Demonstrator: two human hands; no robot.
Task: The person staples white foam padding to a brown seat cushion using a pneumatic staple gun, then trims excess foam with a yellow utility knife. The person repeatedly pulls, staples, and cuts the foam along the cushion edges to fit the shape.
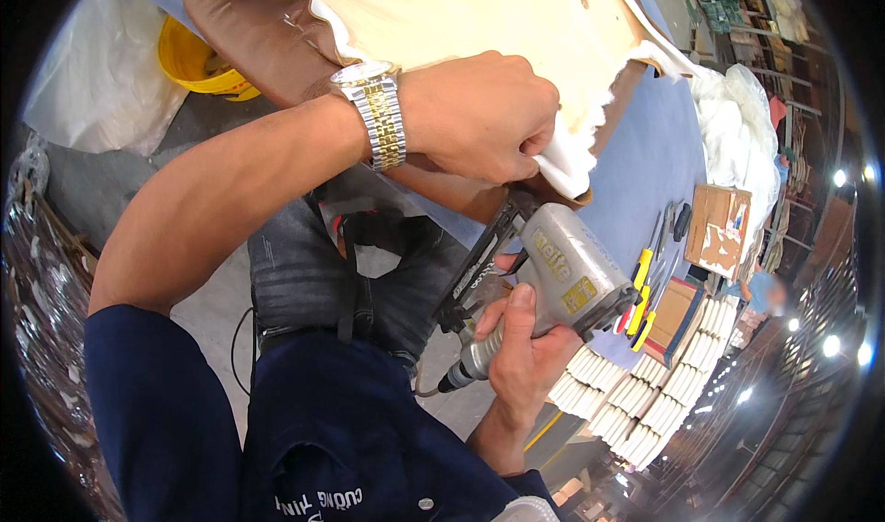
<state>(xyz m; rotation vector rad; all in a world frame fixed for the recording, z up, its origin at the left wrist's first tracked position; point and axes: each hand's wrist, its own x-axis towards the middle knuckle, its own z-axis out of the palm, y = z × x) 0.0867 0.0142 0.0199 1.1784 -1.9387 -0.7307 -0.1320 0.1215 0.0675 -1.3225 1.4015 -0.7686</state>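
Left hand (479,116), watch at the wrist, is clenched, pinching white fabric (564,158) against the brown upholstered edge (249,33) of a plywood panel (479,15); right hand (524,351) just below it grips a grey pneumatic staple gun (562,278), fingers wrapped around the handle, nose up against the fabric; beyond the right hand, staple strips (645,397) and yellow-handled tools (643,291) lie on the blue bench (645,167).

Grey concrete floor (217,296), yellow bucket (189,61), blue-topped workbench (645,162), bright ceiling lights (832,345).
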